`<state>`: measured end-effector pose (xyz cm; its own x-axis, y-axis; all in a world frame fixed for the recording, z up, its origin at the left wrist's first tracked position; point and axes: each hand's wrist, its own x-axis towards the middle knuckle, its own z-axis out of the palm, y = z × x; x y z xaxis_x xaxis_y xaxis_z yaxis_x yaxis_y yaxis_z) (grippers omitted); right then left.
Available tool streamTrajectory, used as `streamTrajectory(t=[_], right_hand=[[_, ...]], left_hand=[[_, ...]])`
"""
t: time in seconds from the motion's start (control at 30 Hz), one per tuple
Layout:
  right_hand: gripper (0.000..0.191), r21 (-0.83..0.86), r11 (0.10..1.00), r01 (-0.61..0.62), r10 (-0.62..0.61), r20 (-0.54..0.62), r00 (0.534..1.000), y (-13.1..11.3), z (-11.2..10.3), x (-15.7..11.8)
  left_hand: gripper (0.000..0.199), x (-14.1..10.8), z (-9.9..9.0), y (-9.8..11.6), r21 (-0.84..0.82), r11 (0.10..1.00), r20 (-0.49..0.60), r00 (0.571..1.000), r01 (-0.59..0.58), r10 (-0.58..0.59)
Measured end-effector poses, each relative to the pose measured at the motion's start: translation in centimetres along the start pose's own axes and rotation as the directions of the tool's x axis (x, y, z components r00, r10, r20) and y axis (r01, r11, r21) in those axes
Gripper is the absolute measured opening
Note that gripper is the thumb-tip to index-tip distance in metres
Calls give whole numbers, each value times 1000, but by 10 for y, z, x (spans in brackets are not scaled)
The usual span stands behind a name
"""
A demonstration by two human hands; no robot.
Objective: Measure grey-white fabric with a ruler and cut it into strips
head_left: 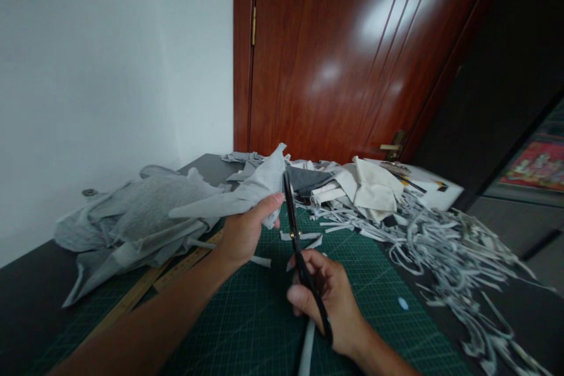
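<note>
A person's left hand [244, 238] pinches a piece of pale grey cloth [255, 182] between thumb and fingers, the fabric rising in a peak beyond the fingertips and trailing off to the left. The right hand [324, 288], nearer the person, is curled closed around the handles of black scissors [294, 236], whose blades point up and away along the right edge of the cloth; whether they are biting into it cannot be told.

Beneath both hands lies a green mat [365, 305] on a dark surface [26, 285], with a few strips [263, 261] between them and another strip [307, 346] below the right hand. Wooden rulers [189, 261] lie left of the left hand, partly under a heap of grey fabric [150, 217]. Beyond the right hand sit folded cream fabric [376, 188] and, farther right, a tangle of cut strips [449, 247].
</note>
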<state>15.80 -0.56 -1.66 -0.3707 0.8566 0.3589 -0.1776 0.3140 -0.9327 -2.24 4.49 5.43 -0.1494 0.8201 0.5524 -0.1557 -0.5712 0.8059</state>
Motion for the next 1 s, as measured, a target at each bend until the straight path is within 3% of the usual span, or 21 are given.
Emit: streamTrajectory(t=[0.4,0.73,1.0], right_hand=[[56,-4,999,-33,33,73,997,2,-2,-2],[55,6,1000,-25,25,15,1000,-3,-3,2],[54,-12,999,-45,45,-31,998,-6,-2,4]], left_hand=[[37,0,-13,-4,162,987,69,997,8,-19],[44,-10,-5,13,298,953,221,967,59,-129],[43,-16,-3,8,352,936,267,955,27,-128]])
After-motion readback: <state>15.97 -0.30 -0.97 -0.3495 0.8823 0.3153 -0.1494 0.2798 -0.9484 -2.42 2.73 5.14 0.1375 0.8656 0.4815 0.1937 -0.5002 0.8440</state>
